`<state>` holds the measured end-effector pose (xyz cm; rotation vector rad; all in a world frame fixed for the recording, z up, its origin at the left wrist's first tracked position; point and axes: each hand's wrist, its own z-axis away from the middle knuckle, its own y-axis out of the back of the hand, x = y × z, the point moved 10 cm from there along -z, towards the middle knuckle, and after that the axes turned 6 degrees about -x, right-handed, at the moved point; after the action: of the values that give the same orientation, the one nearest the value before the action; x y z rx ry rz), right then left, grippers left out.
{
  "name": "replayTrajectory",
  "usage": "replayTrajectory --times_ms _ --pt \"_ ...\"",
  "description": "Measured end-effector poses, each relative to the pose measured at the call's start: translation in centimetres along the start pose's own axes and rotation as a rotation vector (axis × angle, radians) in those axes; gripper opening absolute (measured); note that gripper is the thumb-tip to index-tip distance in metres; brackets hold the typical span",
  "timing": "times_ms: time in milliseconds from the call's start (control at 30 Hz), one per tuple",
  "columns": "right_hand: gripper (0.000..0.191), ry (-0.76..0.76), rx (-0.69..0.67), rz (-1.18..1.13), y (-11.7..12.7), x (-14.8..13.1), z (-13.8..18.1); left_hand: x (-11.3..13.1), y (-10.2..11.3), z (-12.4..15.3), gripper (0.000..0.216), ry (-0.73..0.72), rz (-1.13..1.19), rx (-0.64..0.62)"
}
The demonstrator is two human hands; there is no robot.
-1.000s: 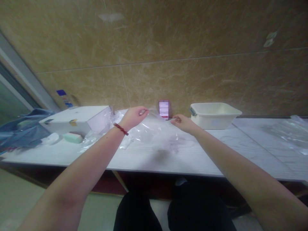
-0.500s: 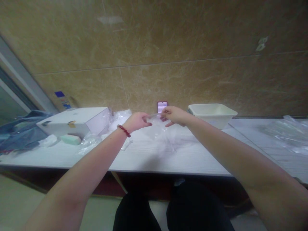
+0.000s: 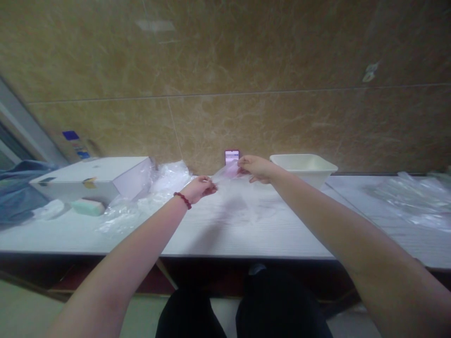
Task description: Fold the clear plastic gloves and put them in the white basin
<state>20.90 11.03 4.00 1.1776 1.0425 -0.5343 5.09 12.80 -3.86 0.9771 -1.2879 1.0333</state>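
Note:
A clear plastic bag (image 3: 229, 172) is stretched between my two hands above the white tabletop (image 3: 246, 239). My left hand (image 3: 200, 188), with a dark red bead bracelet (image 3: 183, 200) at its wrist, pinches the bag's left end. My right hand (image 3: 256, 169) grips the opposite upper corner between thumb and fingers. The lower part of the bag hangs loose and looks faint and blurred against the table. Just behind the bag, a lit phone (image 3: 231, 156) leans upright on the wall, partly covered by the film.
A cream plastic tub (image 3: 305, 163) stands behind my right forearm. Clear bags (image 3: 416, 195) lie in a pile at far right. To the left are a white box (image 3: 95, 176), a pale green sponge-like block (image 3: 88, 207) and crumpled clear plastic (image 3: 121, 216). The tiled wall (image 3: 211, 122) closes off the back.
My left hand has moved left and slightly down, away from my right hand, pulling the bag's top taut. The right hand stays nearly in place. The view has shifted slightly.

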Motion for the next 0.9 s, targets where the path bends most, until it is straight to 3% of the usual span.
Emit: replayTrajectory --times_ms 100,200,300,500,700,800,900 --pt "0.018 -0.01 0.038 -0.001 0.6 0.7 -0.4 0.1 0.5 -0.9 0.011 -0.069 0.199 0.07" --pt "0.02 -0.027 0.099 -0.032 1.0 1.4 -0.5 0.8 0.5 -1.3 0.008 -0.151 0.2 0.101" --pt "0.019 -0.032 0.148 -0.096 1.2 1.8 -0.7 1.8 0.2 -1.3 0.019 -0.23 -0.006 0.107" --pt "0.016 -0.011 0.184 -0.117 1.2 1.9 -1.2 3.4 0.7 -1.0 0.036 -0.308 -0.642 0.27" --pt "0.017 -0.004 0.174 -0.086 2.1 2.7 -2.5 2.3 0.7 -2.6 0.025 -0.199 -0.838 0.098" --pt "0.017 -0.059 0.118 -0.074 2.2 3.7 -3.6 1.9 0.9 -3.5 0.025 -0.125 -0.827 0.011" --pt "0.013 -0.059 0.134 -0.113 3.0 4.1 -4.8 2.0 1.5 -4.5 0.022 -0.08 -0.754 0.006"
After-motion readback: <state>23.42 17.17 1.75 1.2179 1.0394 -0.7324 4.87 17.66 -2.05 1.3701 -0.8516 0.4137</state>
